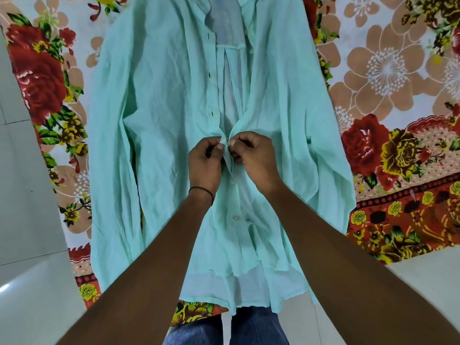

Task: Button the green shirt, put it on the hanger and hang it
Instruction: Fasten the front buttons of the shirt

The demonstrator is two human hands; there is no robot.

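A pale green shirt (161, 100) lies flat on a flowered bedsheet, collar at the far end, hem toward me. Its front is joined below my hands, where two white buttons show, and gapes open above them. My left hand (205, 161) pinches the left front edge, the one with the buttonholes. Pressed against it, my right hand (254, 158) pinches the right front edge at the same spot. Whatever button sits between my fingertips is hidden. No hanger is in view.
The flowered bedsheet (388, 78) in red, yellow and tan covers the bed on both sides of the shirt. White floor tiles (27, 245) run along the left and lower right. My legs in blue jeans (254, 327) stand at the bed's near edge.
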